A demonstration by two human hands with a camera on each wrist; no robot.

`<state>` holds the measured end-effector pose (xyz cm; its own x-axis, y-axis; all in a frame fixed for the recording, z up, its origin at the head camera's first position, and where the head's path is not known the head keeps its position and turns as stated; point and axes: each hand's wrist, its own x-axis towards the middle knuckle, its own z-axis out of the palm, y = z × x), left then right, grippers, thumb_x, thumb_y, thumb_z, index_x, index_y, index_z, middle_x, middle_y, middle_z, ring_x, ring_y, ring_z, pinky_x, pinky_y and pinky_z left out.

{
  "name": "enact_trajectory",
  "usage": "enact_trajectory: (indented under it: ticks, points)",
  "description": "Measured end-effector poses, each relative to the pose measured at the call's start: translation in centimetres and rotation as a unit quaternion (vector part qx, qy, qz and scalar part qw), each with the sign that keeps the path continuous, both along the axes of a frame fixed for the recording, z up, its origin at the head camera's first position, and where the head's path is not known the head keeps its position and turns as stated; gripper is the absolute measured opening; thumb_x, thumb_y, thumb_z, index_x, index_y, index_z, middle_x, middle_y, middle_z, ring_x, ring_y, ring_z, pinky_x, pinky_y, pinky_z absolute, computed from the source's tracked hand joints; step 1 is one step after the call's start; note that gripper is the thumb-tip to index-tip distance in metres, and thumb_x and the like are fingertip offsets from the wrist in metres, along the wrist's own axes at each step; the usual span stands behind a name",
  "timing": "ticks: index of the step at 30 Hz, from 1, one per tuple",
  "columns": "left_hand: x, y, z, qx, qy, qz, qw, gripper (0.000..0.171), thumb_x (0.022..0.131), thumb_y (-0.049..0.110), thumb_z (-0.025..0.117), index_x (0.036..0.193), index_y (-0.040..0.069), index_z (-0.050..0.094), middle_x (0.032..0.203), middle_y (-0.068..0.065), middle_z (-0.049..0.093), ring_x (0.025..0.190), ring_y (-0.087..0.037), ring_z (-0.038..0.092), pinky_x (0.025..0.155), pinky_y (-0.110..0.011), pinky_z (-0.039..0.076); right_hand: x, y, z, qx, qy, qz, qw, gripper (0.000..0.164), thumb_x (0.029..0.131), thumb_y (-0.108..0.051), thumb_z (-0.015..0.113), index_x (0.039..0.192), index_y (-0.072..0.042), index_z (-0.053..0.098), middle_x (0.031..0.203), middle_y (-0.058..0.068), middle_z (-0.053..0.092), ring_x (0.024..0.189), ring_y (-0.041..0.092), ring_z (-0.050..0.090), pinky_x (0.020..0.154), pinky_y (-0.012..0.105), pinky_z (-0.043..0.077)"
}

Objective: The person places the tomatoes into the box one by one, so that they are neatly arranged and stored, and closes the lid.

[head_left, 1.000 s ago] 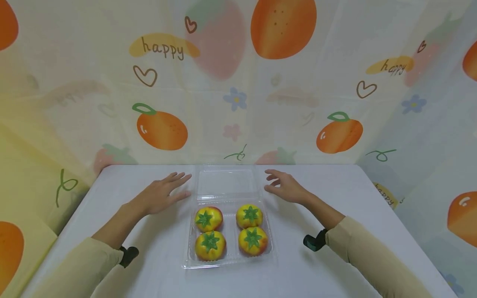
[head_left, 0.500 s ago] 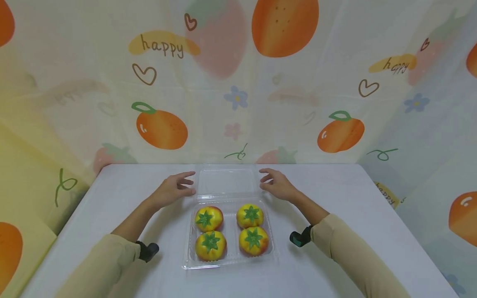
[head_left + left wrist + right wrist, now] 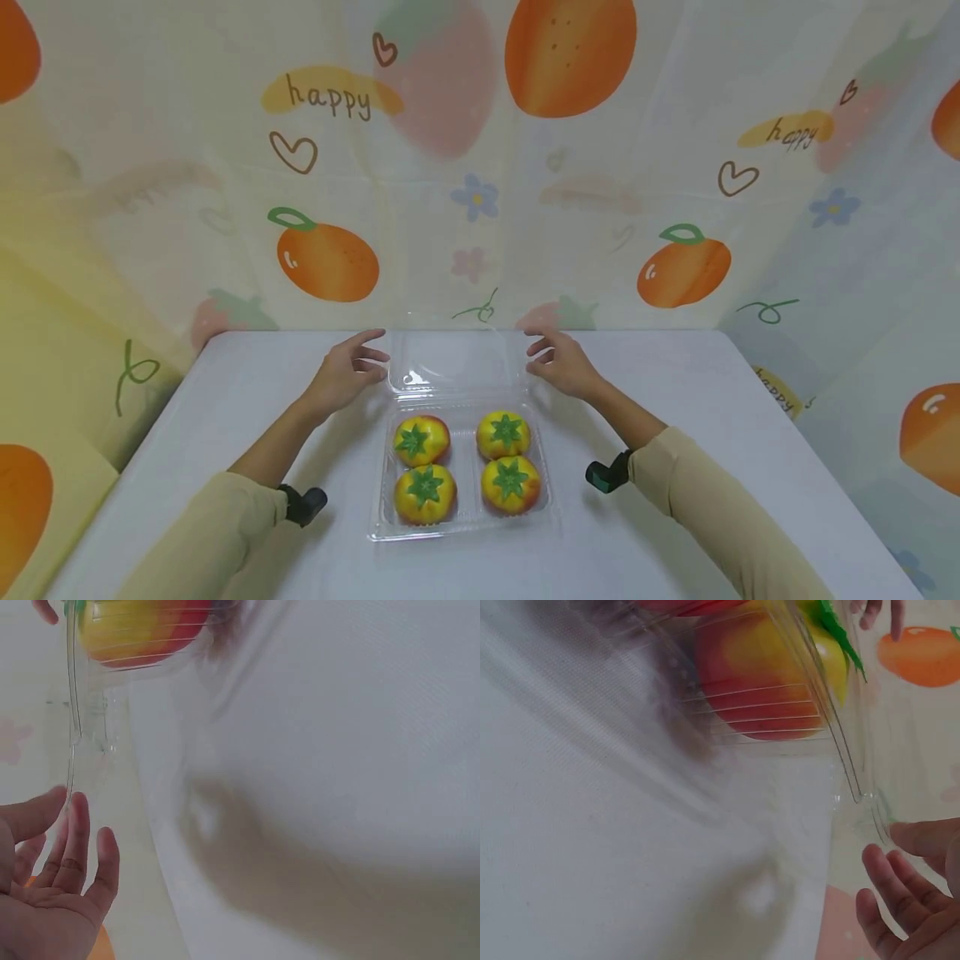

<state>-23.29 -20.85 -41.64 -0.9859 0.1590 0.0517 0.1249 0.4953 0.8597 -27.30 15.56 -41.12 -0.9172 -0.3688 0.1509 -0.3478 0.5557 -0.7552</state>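
A clear plastic clamshell box (image 3: 465, 500) lies on the table, holding several round yellow-and-red fruits (image 3: 423, 494) with green leafy caps. Its hinged lid (image 3: 457, 362) leans up at the far side, tilted off the tabletop. My left hand (image 3: 341, 379) pinches the lid's left edge; thumb and fingertip meet on the thin rim in the left wrist view. On the opposite edge my right hand (image 3: 566, 367) pinches the lid between thumb and finger, seen close in the right wrist view. A fruit (image 3: 761, 682) shows through the ribbed box wall there.
The white table (image 3: 247, 392) ends just behind the lid, where a fruit-printed cloth (image 3: 450, 225) hangs as a backdrop. Cloth also hangs along both sides. A dark wrist camera (image 3: 302, 505) sits on each forearm.
Both hands have come inward to the lid's side edges and taken hold. The lid, flat on the table before, has risen and tilted up. Box and fruits have stayed in place.
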Motion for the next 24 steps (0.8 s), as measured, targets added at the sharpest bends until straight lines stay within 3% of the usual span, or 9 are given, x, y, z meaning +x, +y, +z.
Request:
enact_trajectory:
  ticks: [7,14,18,24]
  points:
    - [0.0,0.2,0.7,0.042,0.015,0.025,0.9987,0.069,0.092,-0.003,0.066,0.153,0.004,0.034,0.116,-0.027,0.065,0.105,-0.038,0.067,0.088,-0.035,0.057,0.0,-0.1,0.7,-0.023,0.024,-0.011,0.999,0.057,0.084,0.009,0.070,0.137,0.002,0.050,0.103,0.023,0.067,0.090,0.036,0.070,0.082,0.044,0.058]
    - [-0.3,0.6,1.1,0.052,0.010,0.042,0.9978,0.070,0.092,-0.003,0.066,0.154,0.005,0.034,0.115,-0.025,0.065,0.104,-0.035,0.067,0.086,-0.027,0.056,-0.3,0.1,1.3,-0.064,0.005,-0.024,0.998,0.060,0.084,0.012,0.068,0.139,0.002,0.045,0.094,0.023,0.066,0.083,0.036,0.070,0.073,0.033,0.058]
    - [-0.3,0.8,1.4,0.045,0.016,0.050,0.9976,0.055,0.093,-0.001,0.067,0.144,0.003,0.048,0.115,-0.021,0.066,0.103,-0.033,0.067,0.087,-0.028,0.056,-0.4,0.3,1.7,-0.088,0.002,-0.013,0.996,0.045,0.085,0.013,0.065,0.127,0.006,0.051,0.095,0.023,0.063,0.084,0.036,0.068,0.073,0.029,0.058]
    - [0.0,1.0,1.4,0.065,0.025,0.044,0.9966,0.034,0.093,0.001,0.068,0.125,-0.005,0.058,0.115,-0.021,0.066,0.103,-0.032,0.067,0.086,-0.022,0.054,0.0,0.9,2.2,-0.057,0.022,-0.002,0.998,0.019,0.090,0.004,0.068,0.105,0.001,0.057,0.095,0.014,0.064,0.088,0.027,0.066,0.078,0.026,0.056]
